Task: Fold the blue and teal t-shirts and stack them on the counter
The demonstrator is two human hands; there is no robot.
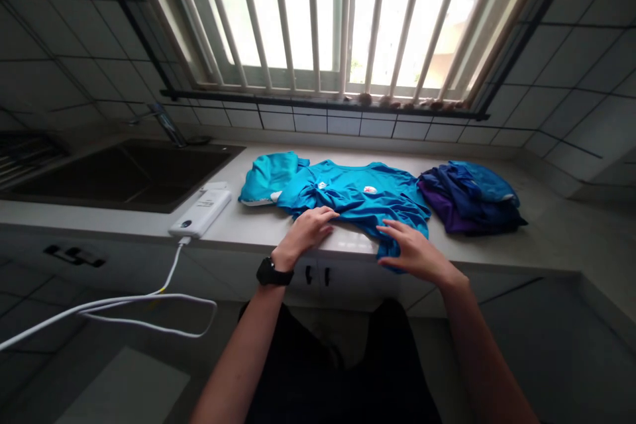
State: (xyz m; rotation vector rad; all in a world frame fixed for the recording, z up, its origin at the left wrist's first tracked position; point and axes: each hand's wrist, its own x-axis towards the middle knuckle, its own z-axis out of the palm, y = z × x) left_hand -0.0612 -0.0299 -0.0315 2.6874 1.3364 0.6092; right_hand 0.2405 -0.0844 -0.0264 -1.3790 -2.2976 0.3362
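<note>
A bright blue shirt (358, 195) lies spread and rumpled on the white counter (497, 245), its lower edge hanging a little over the front. My left hand (307, 228), with a black watch on the wrist, rests on the shirt's near left edge, fingers curled on the cloth. My right hand (412, 248) lies on the shirt's near right corner, fingers stretched along the fabric. A folded turquoise garment (268, 175) sits just left of the shirt.
A pile of dark blue and purple clothes (470, 195) sits to the right. A white power bank (201, 212) with a trailing cable (149, 301) lies at the left, beside a dark sink (119, 172) and tap (166, 122). A barred window stands behind.
</note>
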